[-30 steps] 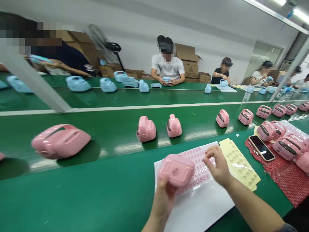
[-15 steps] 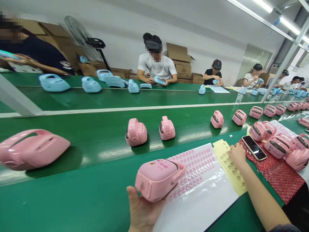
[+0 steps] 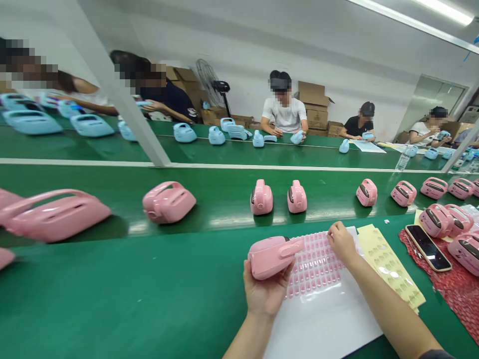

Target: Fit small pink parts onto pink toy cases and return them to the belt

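My left hand (image 3: 265, 291) grips a pink plastic device (image 3: 271, 255) from below and holds it just above the green table, by the left edge of a white sheet (image 3: 322, 319). Rows of small pink stickers (image 3: 316, 263) cover the far part of that sheet. My right hand (image 3: 341, 242) rests with bent fingers on the far right corner of the sticker rows; whether it pinches a sticker is hidden. A yellow sticker sheet (image 3: 389, 267) lies just to its right.
Pink devices (image 3: 261, 197) ride the green belt (image 3: 209, 192) beyond the sheet. More pink devices (image 3: 436, 219) and a phone (image 3: 427, 248) lie on a red cloth (image 3: 454, 289) at right. Other people sit across a far belt with blue devices (image 3: 184, 132).
My right hand moved left from the yellow sheet to the pink sticker rows. My left hand turned the pink device and drew it closer to the sheet. The view swung left.
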Demonstrator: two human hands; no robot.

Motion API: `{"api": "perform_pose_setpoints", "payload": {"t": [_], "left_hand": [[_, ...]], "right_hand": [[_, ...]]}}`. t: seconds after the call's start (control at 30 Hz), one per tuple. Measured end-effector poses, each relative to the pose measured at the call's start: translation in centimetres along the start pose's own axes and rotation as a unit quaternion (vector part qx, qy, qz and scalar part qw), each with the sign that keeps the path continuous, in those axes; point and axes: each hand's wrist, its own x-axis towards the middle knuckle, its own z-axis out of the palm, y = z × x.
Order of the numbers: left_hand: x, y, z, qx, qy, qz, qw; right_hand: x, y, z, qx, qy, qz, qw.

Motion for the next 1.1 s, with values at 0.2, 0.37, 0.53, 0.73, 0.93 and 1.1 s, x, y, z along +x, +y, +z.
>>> {"api": "perform_pose_setpoints", "payload": {"t": [0.2, 0.37, 0.53, 0.73, 0.93, 1.1], "left_hand": [[-0.9, -0.7, 0.5, 0.019, -0.031, 0.015, 0.999], [-1.6, -0.9, 0.8, 0.028, -0.063, 0.019, 0.997], [-1.7, -0.8, 0.9, 0.018, -0.086, 0.001, 0.996], [-2.0, -0.7, 1.1, 0.01, -0.087, 0.003, 0.996], [-2.4, -0.6, 1.3, -0.003, -0.077, -0.012, 0.997], [-2.4, -0.4, 0.7, 0.003, -0.078, -0.023, 0.997]], "right_hand": [[-2.6, -5.7, -0.3, 0.443, -0.005, 0.064, 0.894], [-4.4, -10.4, 0.1, 0.53, -0.015, 0.115, 0.84], [-4.8, -11.3, 0.2, 0.504, -0.005, 0.115, 0.856], [-5.0, -11.5, 0.3, 0.517, 0.009, 0.12, 0.848], [-5.4, -12.0, 0.8, 0.46, 0.055, 0.089, 0.882], [-5.8, -12.1, 1.0, 0.367, 0.118, -0.015, 0.923]]}}
